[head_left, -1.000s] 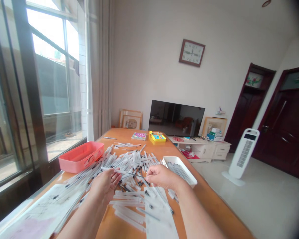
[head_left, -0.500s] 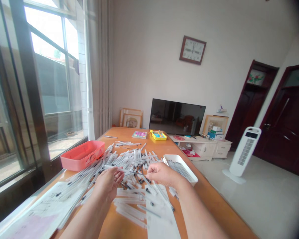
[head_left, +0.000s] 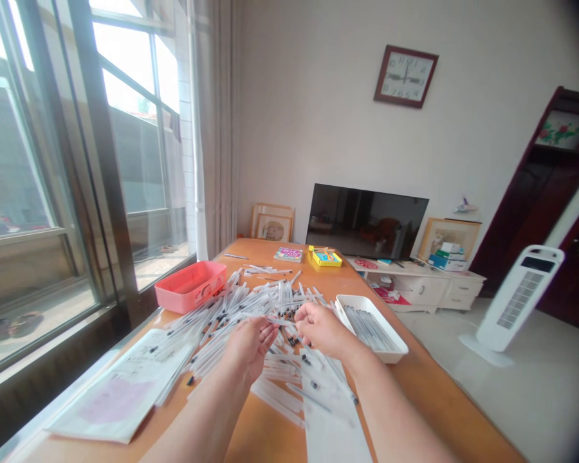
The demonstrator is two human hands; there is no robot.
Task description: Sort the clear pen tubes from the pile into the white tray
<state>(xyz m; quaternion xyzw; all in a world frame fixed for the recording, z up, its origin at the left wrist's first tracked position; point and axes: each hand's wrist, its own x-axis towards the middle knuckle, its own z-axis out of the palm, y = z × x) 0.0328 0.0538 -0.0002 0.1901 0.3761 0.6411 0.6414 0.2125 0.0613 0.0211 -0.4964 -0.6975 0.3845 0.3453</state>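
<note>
A big heap of clear pen barrels with black tips [head_left: 251,299] covers the middle of the wooden table [head_left: 429,399]. My left hand [head_left: 248,347] is palm up over the heap, fingers curled around one clear pen barrel [head_left: 270,319]. My right hand [head_left: 321,329] is closed in a pinch at the other end of that barrel, just right of the left hand. A white tray [head_left: 372,326] with several finished pens lies right of my right hand.
A pink tub [head_left: 190,286] stands at the table's left side near the window. Paper sheets [head_left: 120,392] lie at the near left. A yellow box [head_left: 325,258] and a booklet [head_left: 288,254] sit at the far end. A white fan [head_left: 516,302] stands on the floor at right.
The view has swung left and up. My two hands have come closer together over the heap, both staying on the clear barrel.
</note>
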